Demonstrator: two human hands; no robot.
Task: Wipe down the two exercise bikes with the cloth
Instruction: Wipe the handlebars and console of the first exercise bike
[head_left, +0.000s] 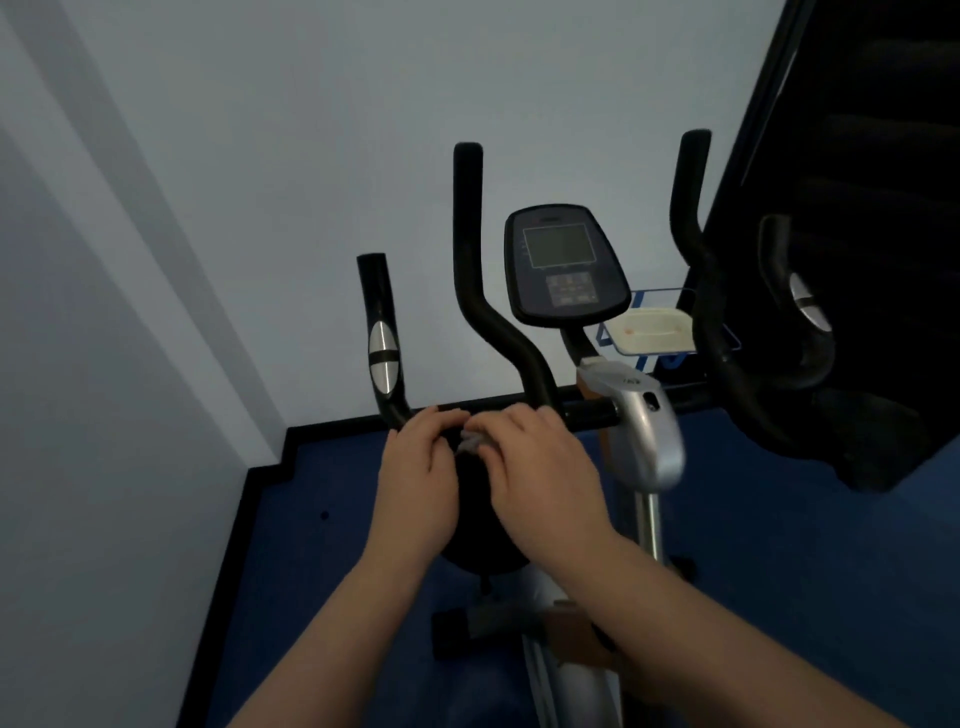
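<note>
A black-and-silver exercise bike (644, 441) stands on blue floor (322, 571) near the pale wall's corner, its dark oval console (566, 265) above black padded handlebars (470, 291). Both of a person's hands meet at the horizontal crossbar: the right hand (540, 483) has its grip curled around a small crumpled grey cloth (470, 441), while the left hand (421, 478), fingers bent, touches the cloth's edge; whether it pinches it is unclear. Judged from here, wiping well means wrapping the cloth round the bar and sliding outward. Open room lies leftward; the silver stem (649, 514) and a dark second machine (795, 322) crowd the right
</note>
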